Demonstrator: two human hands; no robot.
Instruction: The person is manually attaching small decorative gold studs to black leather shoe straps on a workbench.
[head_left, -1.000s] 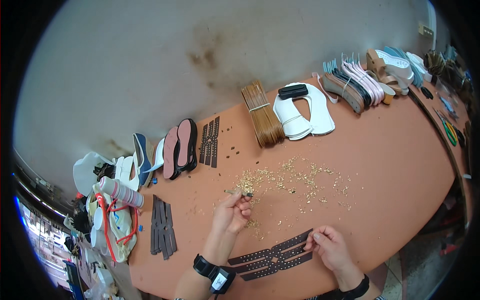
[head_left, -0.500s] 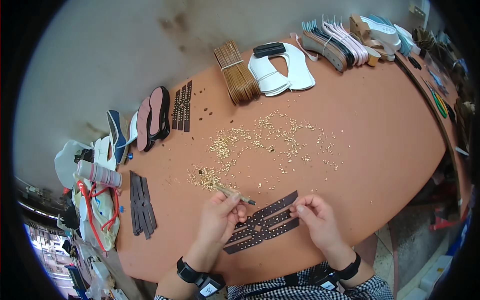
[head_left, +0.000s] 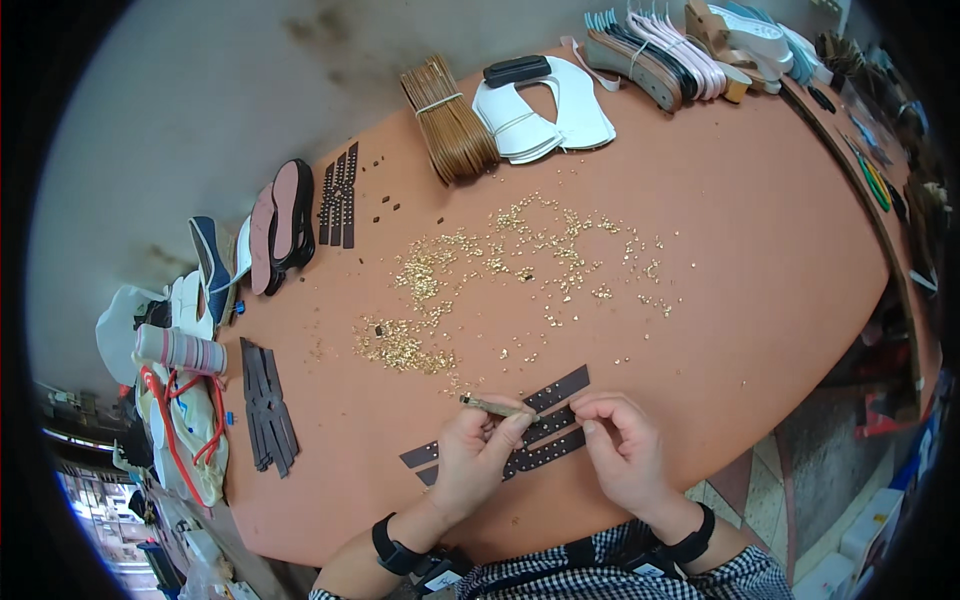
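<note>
My left hand (head_left: pixel 472 455) is closed around a thin pen-like tool (head_left: pixel 487 404), which has a pale, worn shaft. The tool points right and down, and its working tip is over the strips. Under it lies a dark brown cut-out strap piece (head_left: pixel 558 393) with several strips joined at the middle and rows of gold studs along them. My left hand covers part of this piece. At its right end, my right hand (head_left: pixel 628 450) has thumb and fingers pinched on the end of a strip. Loose gold studs (head_left: pixel 425 275) lie scattered beyond both hands.
Plain dark strap pieces (head_left: pixel 265 410) lie stacked at left. Studded ones (head_left: pixel 338 200) rest behind, near pink-topped shoe soles (head_left: pixel 290 225). Along the back stand a tied brown bundle (head_left: pixel 450 125), white cut-outs (head_left: pixel 585 115) and wedge soles (head_left: pixel 640 65). Green-handled pliers (head_left: pixel 875 185) lie far right.
My left hand has shifted right and the tool has turned, bringing its tip down over the strips. My right hand stays at the strap's end. The whole view has shifted slightly.
</note>
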